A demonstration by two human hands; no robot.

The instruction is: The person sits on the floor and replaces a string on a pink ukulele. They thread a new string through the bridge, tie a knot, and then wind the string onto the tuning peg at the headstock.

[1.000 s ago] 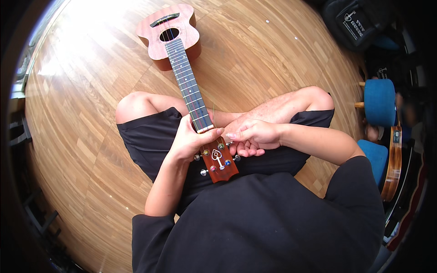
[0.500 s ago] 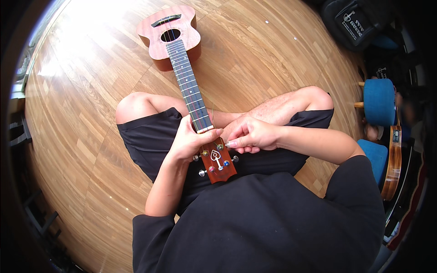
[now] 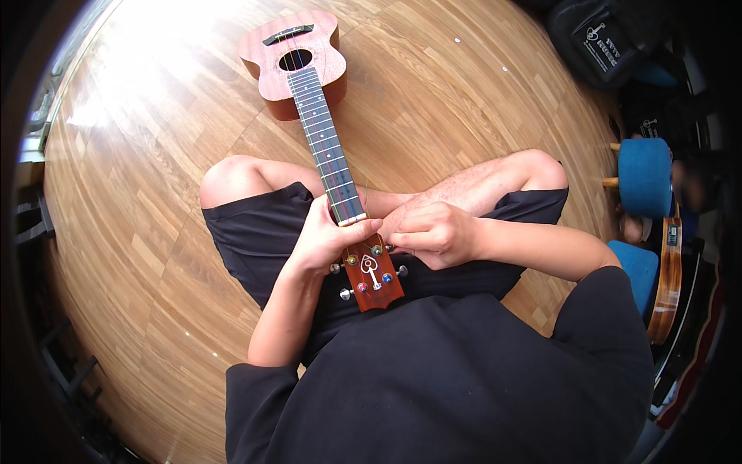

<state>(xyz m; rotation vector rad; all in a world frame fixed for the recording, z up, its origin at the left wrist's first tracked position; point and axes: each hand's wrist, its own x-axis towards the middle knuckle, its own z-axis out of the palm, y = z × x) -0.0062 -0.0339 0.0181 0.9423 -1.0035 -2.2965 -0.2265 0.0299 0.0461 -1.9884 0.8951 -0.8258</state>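
A reddish-brown ukulele [image 3: 329, 63] stretches away from me, its body on the floor and its headstock [image 3: 372, 298] in my lap. My left hand [image 3: 318, 241] wraps round the neck just below the headstock, thumb lying across the strings near the nut. On the right side of the headstock, my right hand [image 3: 442, 234] is closed in a pinch on the upper right tuning peg, whose knob is mostly hidden by the fingers. A second tuning peg [image 3: 402, 271] shows below it. Coloured string posts dot the headstock, and a thin loose string end [image 3: 366, 195] sticks up beside the neck.
My crossed legs in black shorts [image 3: 259, 224] frame the neck on the wooden floor [image 3: 139, 255]. To the right are a blue round-topped stool [image 3: 645, 178], another blue seat [image 3: 634, 271], a wooden instrument on its side [image 3: 666, 301] and a black bag [image 3: 599, 46].
My right hand has turned over at the peg, its knuckles now facing up and its lower fingers tucked under. My left hand keeps its hold on the neck.
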